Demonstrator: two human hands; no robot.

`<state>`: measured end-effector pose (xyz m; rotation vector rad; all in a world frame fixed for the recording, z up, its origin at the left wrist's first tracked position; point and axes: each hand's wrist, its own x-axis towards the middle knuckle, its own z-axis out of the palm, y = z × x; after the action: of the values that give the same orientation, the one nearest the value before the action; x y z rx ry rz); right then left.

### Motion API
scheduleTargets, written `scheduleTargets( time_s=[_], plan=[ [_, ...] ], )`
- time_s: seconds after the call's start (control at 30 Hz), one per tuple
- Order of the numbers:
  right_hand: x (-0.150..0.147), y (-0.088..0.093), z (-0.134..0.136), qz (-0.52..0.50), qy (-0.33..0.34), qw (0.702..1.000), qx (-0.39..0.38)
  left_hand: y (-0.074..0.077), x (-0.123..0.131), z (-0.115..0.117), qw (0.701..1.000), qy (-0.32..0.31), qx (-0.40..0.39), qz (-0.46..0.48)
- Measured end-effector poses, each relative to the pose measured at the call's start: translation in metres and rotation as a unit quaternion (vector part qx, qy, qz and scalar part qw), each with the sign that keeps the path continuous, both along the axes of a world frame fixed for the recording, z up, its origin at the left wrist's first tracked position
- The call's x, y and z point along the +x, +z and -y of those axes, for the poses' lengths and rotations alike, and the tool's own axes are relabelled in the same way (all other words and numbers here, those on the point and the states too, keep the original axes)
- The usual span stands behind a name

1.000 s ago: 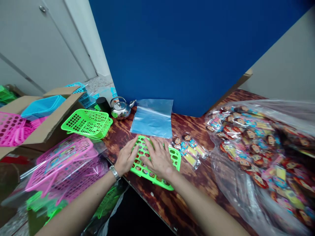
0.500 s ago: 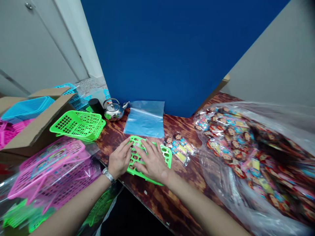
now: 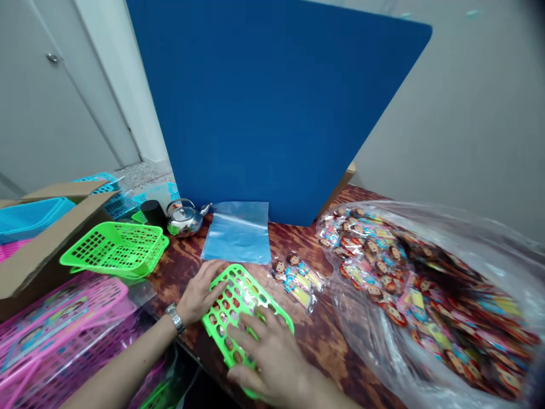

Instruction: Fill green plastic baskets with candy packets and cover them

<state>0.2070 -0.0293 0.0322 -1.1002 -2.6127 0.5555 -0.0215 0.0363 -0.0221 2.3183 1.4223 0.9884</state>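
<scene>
A green plastic basket (image 3: 238, 284) with round holes lies flat on the table in front of me, holed side up, and small red and coloured items show through it. My left hand (image 3: 201, 295), with a metal watch on its wrist, holds the basket's left edge, thumb over the top and fingers along the outside. Over the near part of the basket my right hand (image 3: 272, 346) is spread, fingers apart; whether its fingertips press on the surface I cannot tell. Several bagged doll-figure packets (image 3: 300, 281) lie just right of the basket. Beyond it is a clear plastic bag (image 3: 238, 233), lying flat.
A large clear sack (image 3: 357, 335) of doll packets covers the right side. Stacked green baskets (image 3: 119, 250), a metal kettle (image 3: 184, 220) and a black cylinder (image 3: 154, 215) stand at left. Nearer are bagged pink baskets (image 3: 68, 329) and a cardboard box (image 3: 55, 244). A blue panel (image 3: 264, 113) rises behind.
The green basket has turned clockwise and sits nearer to me. My right hand has moved toward me over it, while my left stays at its left edge. The view has shifted.
</scene>
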Motion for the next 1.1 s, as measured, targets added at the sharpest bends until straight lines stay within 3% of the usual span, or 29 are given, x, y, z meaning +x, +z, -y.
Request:
scheduleTargets(
  time_s=[0.07,0.13,0.2,0.27,0.4,0.5,0.67,0.93,1.1],
  plan=[
    [0.013,0.007,-0.030,-0.057,-0.006,0.997,-0.044,0.003,0.002,-0.007,1.000,-0.021,0.007,-0.003],
    [0.023,0.000,-0.077,-0.078,-0.086,0.993,-0.007,0.005,0.008,-0.016,0.998,-0.067,0.013,-0.008],
    [0.027,-0.019,-0.129,-0.026,-0.143,0.989,0.021,0.006,0.017,-0.027,0.993,-0.114,0.020,-0.014],
    [0.025,-0.044,-0.174,0.035,-0.120,0.992,0.018,0.008,0.028,-0.036,0.988,-0.149,0.027,-0.021],
    [0.017,-0.083,-0.223,0.071,-0.094,0.993,0.002,0.009,0.048,-0.047,0.982,-0.185,0.030,-0.027],
    [0.017,-0.096,-0.236,0.079,-0.087,0.993,-0.010,0.010,0.057,-0.050,0.980,-0.195,0.020,-0.020],
    [0.019,-0.103,-0.244,0.079,-0.076,0.994,-0.020,0.008,0.070,-0.052,0.977,-0.214,-0.001,0.001],
    [0.014,-0.100,-0.243,0.103,-0.082,0.991,-0.031,0.007,0.080,-0.051,0.975,-0.219,-0.009,0.027],
    [0.009,-0.096,-0.249,0.124,-0.085,0.988,-0.040,0.005,0.081,-0.049,0.982,-0.187,-0.001,0.023]
  ],
)
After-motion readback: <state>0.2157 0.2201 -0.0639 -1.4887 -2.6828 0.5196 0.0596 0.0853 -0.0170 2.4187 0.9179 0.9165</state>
